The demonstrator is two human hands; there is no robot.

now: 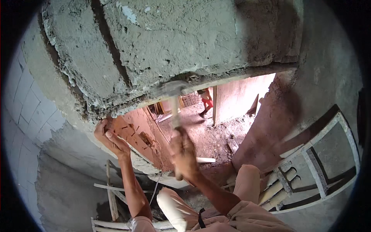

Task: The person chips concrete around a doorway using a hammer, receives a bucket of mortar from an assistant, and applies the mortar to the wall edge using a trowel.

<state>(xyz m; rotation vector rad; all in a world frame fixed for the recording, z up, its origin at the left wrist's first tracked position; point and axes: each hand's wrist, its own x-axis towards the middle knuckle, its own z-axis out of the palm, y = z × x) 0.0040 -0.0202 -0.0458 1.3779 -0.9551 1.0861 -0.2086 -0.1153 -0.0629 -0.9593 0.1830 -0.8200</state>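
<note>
My right hand (183, 154) grips a hammer (176, 112) by its pale handle. Its motion-blurred head is up by the rough lower edge of a grey concrete band (181, 42) with grooves cut into it. My left hand (113, 140) is raised at the left end of that edge, fingers curled against the crumbly concrete; whether anything is inside them I cannot make out. Beneath the edge is an opening with a reddish, chipped side wall (143, 135).
Through the opening, another person (205, 101) in red stands on a rubble-strewn floor (197, 135). A metal frame (320, 170) leans at right over pale poles. Timber pieces (112, 201) lie lower left, tiled wall (29, 104) at far left. My bent knees are below.
</note>
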